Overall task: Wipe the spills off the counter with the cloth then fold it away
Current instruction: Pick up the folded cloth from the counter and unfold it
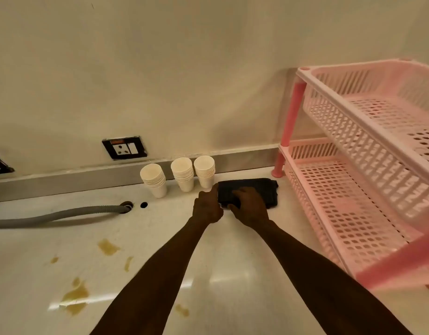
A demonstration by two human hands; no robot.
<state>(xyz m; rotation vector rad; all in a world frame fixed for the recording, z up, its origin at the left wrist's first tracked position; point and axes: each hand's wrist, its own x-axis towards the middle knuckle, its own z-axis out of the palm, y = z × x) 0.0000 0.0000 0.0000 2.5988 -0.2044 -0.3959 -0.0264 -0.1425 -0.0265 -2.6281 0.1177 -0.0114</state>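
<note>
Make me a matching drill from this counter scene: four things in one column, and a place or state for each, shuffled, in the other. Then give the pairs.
Things:
1. cloth
2. paper cups
3. grey hose
4. spills

Places or states:
A. runs into a hole in the counter
B. brownish patches, near left
C. folded and dark, under both hands
D. three stacks along the back ledge

Pairs: 1-C, 2-D, 3-A, 4-B

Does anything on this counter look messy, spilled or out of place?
Yes. Several yellowish-brown liquid spills stain the pale counter at lower left, not yet wiped. Both hands, left hand and right hand, are on the folded dark cloth beside the white paper cup stacks.
</note>
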